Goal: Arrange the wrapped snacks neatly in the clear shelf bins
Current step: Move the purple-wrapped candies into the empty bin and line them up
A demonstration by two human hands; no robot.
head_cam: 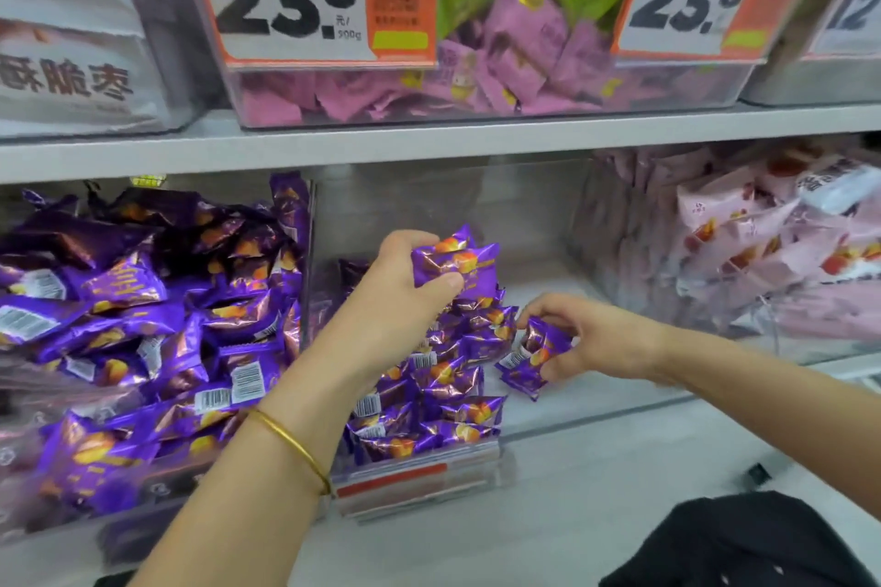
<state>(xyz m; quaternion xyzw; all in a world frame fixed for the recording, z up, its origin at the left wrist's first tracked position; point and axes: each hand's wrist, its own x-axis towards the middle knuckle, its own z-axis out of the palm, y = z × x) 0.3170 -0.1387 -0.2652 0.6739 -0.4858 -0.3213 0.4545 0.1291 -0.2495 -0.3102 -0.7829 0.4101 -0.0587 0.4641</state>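
The person's left hand [405, 286], a gold bangle [295, 448] on its wrist, is raised inside the middle clear bin [596, 396] on the lower shelf, fingers and thumb curled round a bunch of purple wrapped snacks [455, 262] held above the heap. The right hand [596, 341] reaches in from the right and pinches one purple snack pack [534, 360] between thumb and fingertips, low over the bin's bare floor and just beside the heap's right edge. That heap of purple snacks [438, 400] fills the left part of the middle bin, loosely piled, some with barcodes facing up. The left bin [57, 510] is packed high with the same purple packs [143, 324]. The right bin [619, 229] holds pink wrapped snacks [763, 248]. Above the grey shelf board [429, 138], an upper bin [333, 105] contains pink and green packs [515, 43] behind two price tags reading 23.8 [286, 0]. A black cloth [739, 543] shows at the lower right corner.
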